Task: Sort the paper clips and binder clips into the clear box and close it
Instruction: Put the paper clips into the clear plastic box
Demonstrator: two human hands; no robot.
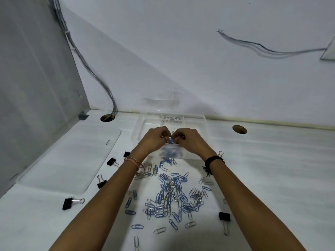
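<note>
The clear box (197,124) stands open at the back of the white table, with its lid raised against the wall. My left hand (155,138) and my right hand (188,139) meet over the box's front compartment, fingers pinched on blue paper clips (170,140) between them. More blue clips (172,153) lie inside that compartment. A heap of blue and silver paper clips (170,194) is spread on the table between my forearms. Black binder clips lie around it: one at the front left (69,203), one left of my arm (101,182), one further back (111,162), one at the front right (224,217).
A clear flat lid or tray (72,156) lies on the table to the left. Two round cable holes (107,117) (239,129) are cut in the table near the wall. A grey panel (36,87) walls off the left side, and cables (94,77) run down it.
</note>
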